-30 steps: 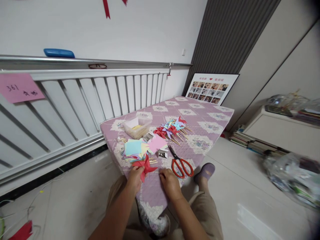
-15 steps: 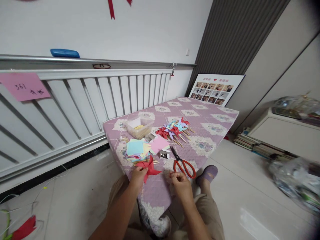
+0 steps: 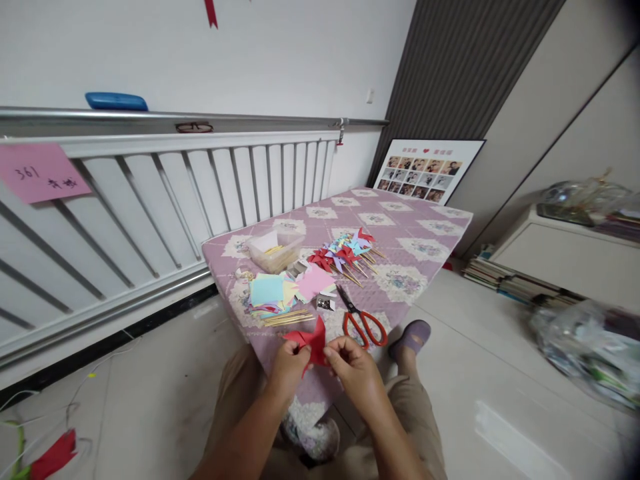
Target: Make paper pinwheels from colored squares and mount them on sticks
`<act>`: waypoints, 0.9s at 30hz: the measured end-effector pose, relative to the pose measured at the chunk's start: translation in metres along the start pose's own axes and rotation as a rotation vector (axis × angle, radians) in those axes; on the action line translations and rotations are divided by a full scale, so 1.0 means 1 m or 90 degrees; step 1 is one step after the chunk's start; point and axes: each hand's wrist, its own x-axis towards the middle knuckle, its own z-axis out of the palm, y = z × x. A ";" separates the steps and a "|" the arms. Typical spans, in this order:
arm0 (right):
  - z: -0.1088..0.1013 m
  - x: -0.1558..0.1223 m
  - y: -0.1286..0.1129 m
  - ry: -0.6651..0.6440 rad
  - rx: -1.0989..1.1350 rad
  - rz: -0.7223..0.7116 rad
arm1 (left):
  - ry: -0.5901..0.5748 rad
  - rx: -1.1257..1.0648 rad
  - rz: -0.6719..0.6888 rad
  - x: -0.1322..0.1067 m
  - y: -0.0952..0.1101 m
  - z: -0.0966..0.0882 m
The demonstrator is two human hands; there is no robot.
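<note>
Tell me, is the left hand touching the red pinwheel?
Touching: the head view shows the left hand gripping the red pinwheel, thumb on its paper.

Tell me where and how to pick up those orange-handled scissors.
I'd take the scissors by the orange handle loops, coming in from the person's near right side. They lie flat with the large loops toward the person and the dark blades pointing away. The right hand is nearest, though its fingers are at the red pinwheel.
</note>
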 end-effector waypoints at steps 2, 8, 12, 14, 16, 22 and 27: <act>0.003 -0.002 -0.002 -0.008 -0.004 0.008 | 0.000 0.022 0.020 -0.006 0.004 0.001; 0.003 -0.006 -0.011 0.009 -0.065 -0.013 | -0.002 0.081 0.066 -0.018 0.014 0.001; 0.004 -0.008 -0.014 0.018 -0.106 -0.037 | -0.014 0.125 0.112 -0.024 0.020 0.003; 0.005 -0.009 -0.013 0.025 -0.146 -0.059 | -0.019 0.144 0.119 -0.025 0.022 0.004; 0.005 -0.009 -0.013 0.033 -0.204 -0.096 | -0.025 0.149 0.122 -0.027 0.024 0.004; 0.003 -0.012 -0.012 0.035 -0.339 -0.215 | -0.028 0.121 0.133 -0.030 0.030 0.005; 0.003 -0.014 -0.016 0.036 -0.383 -0.291 | -0.032 0.103 0.125 -0.034 0.034 0.005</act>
